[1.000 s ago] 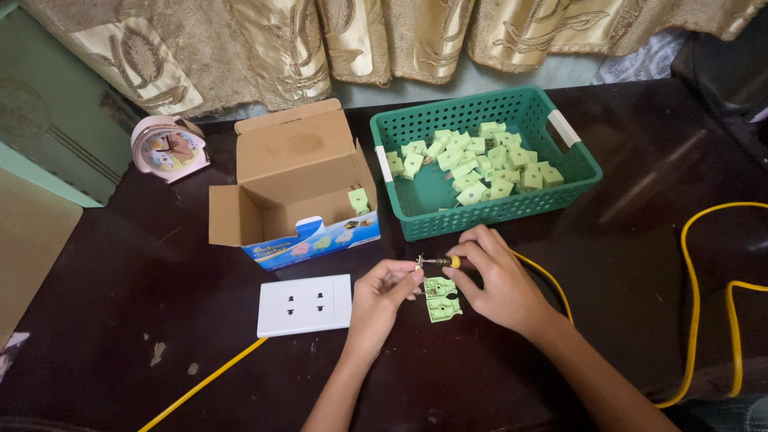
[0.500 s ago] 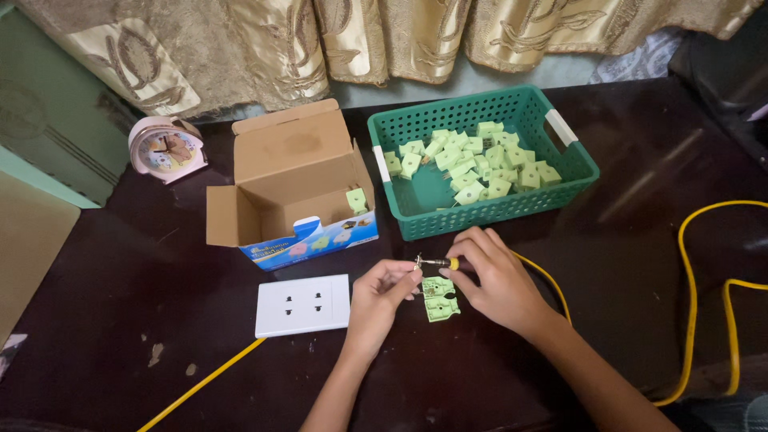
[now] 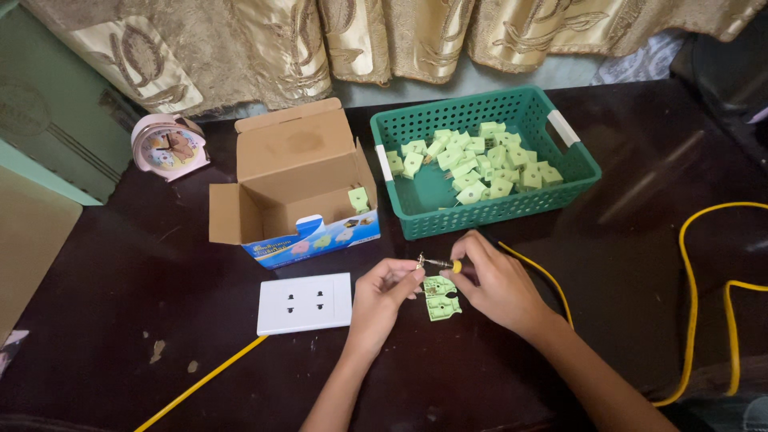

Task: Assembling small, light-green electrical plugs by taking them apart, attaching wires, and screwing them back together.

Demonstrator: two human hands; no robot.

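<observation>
My right hand (image 3: 498,280) grips a small screwdriver (image 3: 440,263) with a yellow handle, held level and pointing left. My left hand (image 3: 384,298) pinches its metal tip with thumb and forefinger. Directly below the tool, two pale green plug halves (image 3: 442,294) lie open on the dark table between my hands. A white wall socket plate (image 3: 305,302) lies flat just left of my left hand.
A green plastic basket (image 3: 576,172) holding several green plug parts stands behind my hands. An open cardboard box (image 3: 292,188) with one green part inside sits to its left. A pink alarm clock (image 3: 166,147) is far left. Yellow cable (image 3: 694,304) loops at the right.
</observation>
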